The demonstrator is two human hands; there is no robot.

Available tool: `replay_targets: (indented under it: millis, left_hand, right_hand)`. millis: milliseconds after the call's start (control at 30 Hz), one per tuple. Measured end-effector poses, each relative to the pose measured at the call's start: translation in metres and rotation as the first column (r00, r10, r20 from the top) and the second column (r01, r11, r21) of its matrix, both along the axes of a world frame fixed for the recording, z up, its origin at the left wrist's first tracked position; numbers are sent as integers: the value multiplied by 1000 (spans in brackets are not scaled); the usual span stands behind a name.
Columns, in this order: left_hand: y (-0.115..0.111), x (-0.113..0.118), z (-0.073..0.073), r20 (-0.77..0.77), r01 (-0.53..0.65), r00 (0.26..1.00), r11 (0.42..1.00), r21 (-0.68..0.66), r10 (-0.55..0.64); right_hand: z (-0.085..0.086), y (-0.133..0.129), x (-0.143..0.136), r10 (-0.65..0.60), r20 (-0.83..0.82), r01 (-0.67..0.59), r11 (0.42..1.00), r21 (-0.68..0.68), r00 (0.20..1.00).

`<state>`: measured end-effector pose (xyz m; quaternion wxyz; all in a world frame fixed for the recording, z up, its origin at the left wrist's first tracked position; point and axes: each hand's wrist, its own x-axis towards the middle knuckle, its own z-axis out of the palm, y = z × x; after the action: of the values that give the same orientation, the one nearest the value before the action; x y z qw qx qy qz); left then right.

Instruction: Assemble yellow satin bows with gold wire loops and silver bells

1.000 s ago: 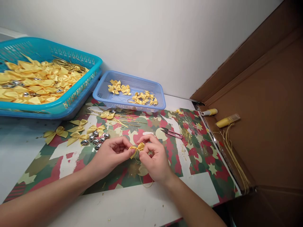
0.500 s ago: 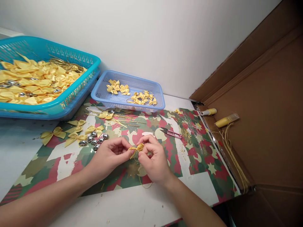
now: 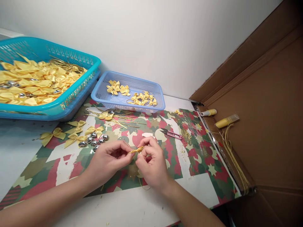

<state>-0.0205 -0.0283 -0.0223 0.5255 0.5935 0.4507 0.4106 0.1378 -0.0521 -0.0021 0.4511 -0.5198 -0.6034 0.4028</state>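
Observation:
A small yellow bow [image 3: 136, 150] is pinched between my two hands above the patterned paper. My left hand [image 3: 110, 161] grips its left end, fingertips pressed together. On its other side, the thumb and fingers of my right hand [image 3: 152, 162] close on the right loop. A thin gold cord [image 3: 140, 180] hangs below the bow. Silver bells [image 3: 100, 141] lie to the left of my left hand, beside several loose yellow bows [image 3: 76, 137]. Behind them, gold cords [image 3: 120, 119] are spread on the paper.
A turquoise basket [image 3: 78, 87] full of yellow bows stands at the left. A blue basket [image 3: 132, 103] holding small bows is at the back. Pink thread snips [image 3: 174, 135] lie right of centre. Two yellow-and-clear tubes [image 3: 221, 122] rest by the cardboard wall [image 3: 267, 110].
The bow has tilted and now shows its narrow edge. My fingers have shifted slightly around it, and the cord below has moved a little.

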Motion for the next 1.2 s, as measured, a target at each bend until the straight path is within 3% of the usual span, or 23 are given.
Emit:
replay_targets:
  millis: [767, 933, 1200]
  left_hand:
    - [0, 1, 1, -42, -32, 999, 999, 29, 33]
    - [-2, -1, -1, -83, -9, 996, 995, 98, 17]
    - [-2, -1, 1, -65, 9, 998, 977, 215, 5]
  right_hand:
    - [1, -1, -1, -5, 5, 5, 1000, 5, 1000]
    - [-3, -2, -2, -21, 10, 21, 999, 30, 1000]
    - [-13, -5, -6, -42, 87, 19, 967, 253, 995]
